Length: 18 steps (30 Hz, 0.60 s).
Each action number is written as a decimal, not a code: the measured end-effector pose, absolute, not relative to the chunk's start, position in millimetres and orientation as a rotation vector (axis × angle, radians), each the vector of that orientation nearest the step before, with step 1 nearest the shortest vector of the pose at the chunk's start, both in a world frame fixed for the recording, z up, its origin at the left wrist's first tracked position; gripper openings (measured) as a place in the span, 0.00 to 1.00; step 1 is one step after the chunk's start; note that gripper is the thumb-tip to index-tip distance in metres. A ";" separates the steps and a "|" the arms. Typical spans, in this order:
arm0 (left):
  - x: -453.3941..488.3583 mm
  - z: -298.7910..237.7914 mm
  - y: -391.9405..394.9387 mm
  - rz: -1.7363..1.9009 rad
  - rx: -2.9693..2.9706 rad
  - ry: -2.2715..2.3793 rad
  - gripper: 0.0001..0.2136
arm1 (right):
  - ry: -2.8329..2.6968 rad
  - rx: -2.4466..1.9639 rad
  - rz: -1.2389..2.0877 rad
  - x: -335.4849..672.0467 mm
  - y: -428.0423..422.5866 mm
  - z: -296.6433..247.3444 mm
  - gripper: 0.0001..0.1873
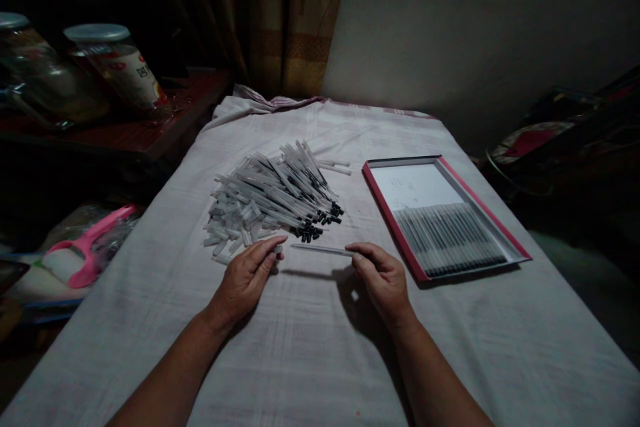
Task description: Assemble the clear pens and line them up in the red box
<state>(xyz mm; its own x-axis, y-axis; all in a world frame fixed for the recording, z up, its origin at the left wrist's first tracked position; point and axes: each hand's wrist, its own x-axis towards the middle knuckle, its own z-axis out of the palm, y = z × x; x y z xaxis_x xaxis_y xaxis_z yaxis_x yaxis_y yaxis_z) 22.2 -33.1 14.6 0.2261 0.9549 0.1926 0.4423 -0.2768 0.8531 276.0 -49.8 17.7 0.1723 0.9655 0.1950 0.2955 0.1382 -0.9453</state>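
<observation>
My right hand [383, 278] pinches a clear-barrelled pen [323, 250] near one end, its narrow tip pointing left. Across a small gap from that tip, my left hand [250, 271] is closed on a small translucent pen cap [278, 250], mostly hidden by the fingers. Just beyond both hands lies a heap of loose pens [280, 187], many with black ends. Translucent caps [235, 220] are piled at its left side. To the right, a shallow box [395, 233] with a red rim holds a row of pens [445, 237] side by side.
A pale checked cloth [310, 353] covers the table. On a dark wooden surface [195, 90] at the left stand a lidded jar [123, 73] and a glass jug [45, 80]. A pink-handled item [95, 247] lies beside the table's left edge. A curtain [300, 20] hangs behind.
</observation>
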 end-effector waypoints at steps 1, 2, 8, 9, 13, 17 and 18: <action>24.0 14.6 -34.1 0.984 1.737 1.270 0.13 | -1.327 -1.368 0.796 276.0 -50.0 17.2 0.09; 26.1 15.1 -35.0 0.994 1.629 1.252 0.12 | -1.322 -1.367 0.802 275.9 -50.2 16.9 0.09; 37.5 22.8 -34.3 1.073 1.007 1.159 0.19 | -1.309 -1.368 0.833 274.3 -51.3 17.8 0.09; 38.6 23.8 -33.7 1.078 0.931 1.146 0.21 | -1.317 -1.362 0.844 273.7 -51.5 18.1 0.09; 41.1 25.1 -33.2 1.084 0.778 1.102 0.22 | -1.353 -1.349 0.862 270.4 -52.2 19.5 0.09; 43.4 24.2 -34.7 1.080 0.798 1.102 0.21 | -1.367 -1.362 0.844 267.5 -52.3 20.8 0.09; 43.9 23.8 -35.0 1.077 0.805 1.103 0.21 | -1.372 -1.363 0.839 267.0 -52.3 20.8 0.09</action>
<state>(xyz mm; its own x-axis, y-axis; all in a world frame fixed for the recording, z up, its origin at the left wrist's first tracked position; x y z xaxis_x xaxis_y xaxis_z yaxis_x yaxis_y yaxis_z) 43.9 -35.0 23.8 0.0825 0.9534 -0.2902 -0.2679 0.3017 0.9150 267.0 -52.3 20.8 0.1203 0.9781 0.1700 0.2943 0.1284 -0.9470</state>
